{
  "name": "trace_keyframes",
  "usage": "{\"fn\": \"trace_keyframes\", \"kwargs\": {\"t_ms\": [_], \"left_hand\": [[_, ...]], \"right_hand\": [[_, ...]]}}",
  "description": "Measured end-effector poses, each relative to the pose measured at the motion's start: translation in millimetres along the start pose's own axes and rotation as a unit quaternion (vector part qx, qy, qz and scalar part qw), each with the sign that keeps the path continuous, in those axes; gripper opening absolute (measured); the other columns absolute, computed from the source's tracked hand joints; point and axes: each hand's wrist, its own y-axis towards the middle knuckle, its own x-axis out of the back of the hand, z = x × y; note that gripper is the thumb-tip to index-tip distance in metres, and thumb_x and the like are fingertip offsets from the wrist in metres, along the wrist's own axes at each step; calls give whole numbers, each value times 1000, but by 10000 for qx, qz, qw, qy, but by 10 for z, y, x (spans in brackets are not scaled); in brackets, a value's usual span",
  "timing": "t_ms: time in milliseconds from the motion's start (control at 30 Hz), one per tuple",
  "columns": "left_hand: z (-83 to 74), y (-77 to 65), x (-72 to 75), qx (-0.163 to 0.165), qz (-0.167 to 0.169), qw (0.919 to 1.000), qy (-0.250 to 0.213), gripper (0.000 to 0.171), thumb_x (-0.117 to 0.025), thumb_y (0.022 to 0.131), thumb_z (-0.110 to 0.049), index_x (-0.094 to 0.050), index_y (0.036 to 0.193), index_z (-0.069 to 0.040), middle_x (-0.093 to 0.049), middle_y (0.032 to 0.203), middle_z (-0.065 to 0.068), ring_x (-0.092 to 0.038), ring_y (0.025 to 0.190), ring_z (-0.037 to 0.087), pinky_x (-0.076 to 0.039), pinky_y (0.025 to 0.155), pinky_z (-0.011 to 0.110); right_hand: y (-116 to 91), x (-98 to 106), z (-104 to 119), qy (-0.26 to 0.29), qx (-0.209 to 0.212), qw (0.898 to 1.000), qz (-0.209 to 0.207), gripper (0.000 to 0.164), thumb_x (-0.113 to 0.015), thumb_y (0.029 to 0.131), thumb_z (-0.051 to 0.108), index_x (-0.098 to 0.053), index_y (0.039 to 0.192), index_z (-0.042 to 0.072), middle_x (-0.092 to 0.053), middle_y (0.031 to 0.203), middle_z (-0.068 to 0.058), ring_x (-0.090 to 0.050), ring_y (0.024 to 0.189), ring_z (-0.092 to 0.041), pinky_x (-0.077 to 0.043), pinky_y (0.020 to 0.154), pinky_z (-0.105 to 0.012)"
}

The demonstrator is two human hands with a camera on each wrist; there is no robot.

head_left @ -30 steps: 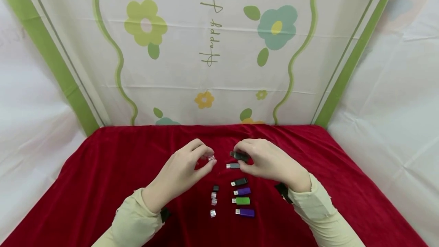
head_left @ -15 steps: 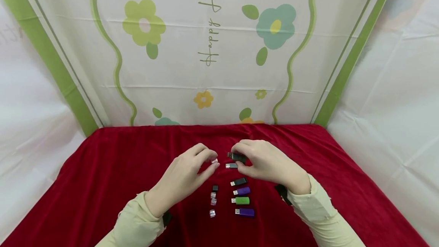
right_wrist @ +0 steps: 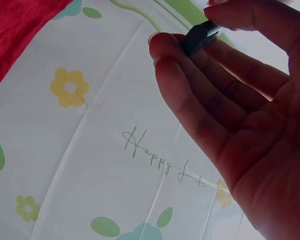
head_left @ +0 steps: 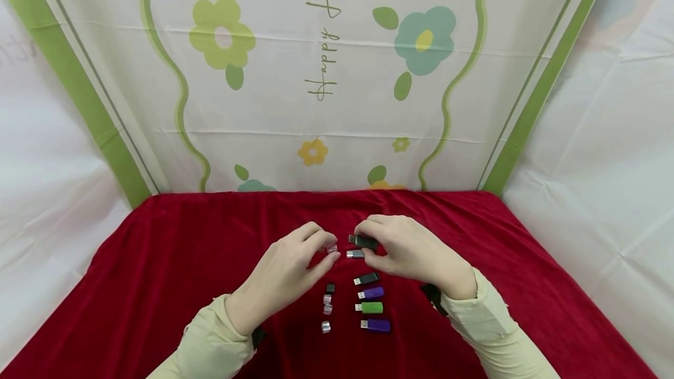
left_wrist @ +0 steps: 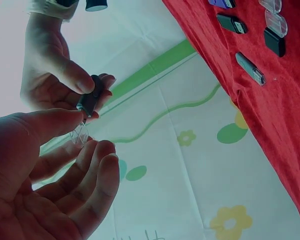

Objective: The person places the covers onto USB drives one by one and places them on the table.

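Between thumb and fingers, my left hand (head_left: 286, 265) pinches a small clear plastic cap (left_wrist: 79, 135). My right hand (head_left: 408, 250) grips a dark USB stick (head_left: 362, 241) by its body, and the metal plug points left toward the cap. In the left wrist view the stick's plug end is right at the cap's mouth. The right wrist view shows the dark stick's body (right_wrist: 200, 37) against the fingertips, its plug out of sight. On the cloth just below my right fingers in the head view lies a grey USB stick (head_left: 355, 254).
Nearer me on the red cloth (head_left: 210, 250) lie a black USB stick (head_left: 366, 278), a purple one (head_left: 371, 293), a green one (head_left: 372, 307) and a blue-purple one (head_left: 376, 326). Left of them sit a black cap (head_left: 330, 288) and clear caps (head_left: 326, 327).
My left hand has moved slightly right and down with the clear cap, closer to the dark USB stick. My right hand has shifted a little left with the stick.
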Motion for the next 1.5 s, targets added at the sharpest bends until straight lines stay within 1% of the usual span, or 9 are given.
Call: {"fn": "trace_keyframes", "kwargs": {"t_ms": [300, 433, 633, 900, 1167, 1500], "left_hand": [[7, -3, -36, -33, -34, 10000, -15, 16, -78, 85, -13, -68, 97, -9, -60, 92, -2, -56, 74, 4, -47, 57, 15], [1, -7, -44, -51, -55, 10000, -50, 16, -77, 85, -13, -67, 97, -9, -59, 92, -2, -56, 73, 4, -46, 56, 14], [-5, -10, -54, -90, -111, 9999, -35, 16, -78, 85, -12, -68, 97, -9, -58, 92, -5, -54, 71, 3, -44, 55, 12], [-15, -11, -54, -113, -158, 9998, -33, 15, -78, 84, -11, -68, 96, -9, -57, 91, -5, -54, 70, 3, -42, 53, 11], [-16, -16, -56, -86, -121, 9999, -45, 14, -77, 85, -12, -68, 95, -9, -57, 90, -5, -52, 69, 2, -41, 52, 11], [-9, -29, -75, -123, -110, 9999, -34, 14, -77, 85, -11, -67, 94, -10, -57, 90, -5, -51, 67, 2, -41, 53, 11]], "right_hand": [[4, -11, 14, -54, -7, 10000, 28, 20, -73, 78, 2, -64, 94, 9, -61, 86, 3, -47, 60, -2, -42, 55, -15], [11, -31, 27, -125, 33, 9999, 57, 19, -72, 78, 2, -64, 94, 9, -59, 85, 5, -45, 59, 0, -41, 55, -15], [19, -45, 49, -149, 79, 9998, 80, 19, -74, 79, 5, -64, 94, 11, -57, 84, 8, -46, 62, -1, -42, 57, -15], [23, -42, 59, -176, 113, 9997, 136, 19, -75, 79, 5, -64, 94, 9, -59, 84, 4, -48, 64, -2, -43, 59, -15], [26, -57, 73, -164, 85, 9996, 199, 18, -75, 80, 6, -65, 95, 9, -59, 85, 5, -50, 65, -4, -44, 60, -15], [24, -77, 99, -151, 60, 9995, 259, 18, -76, 79, 6, -66, 94, 9, -60, 85, 4, -48, 66, -2, -44, 60, -14]]}}
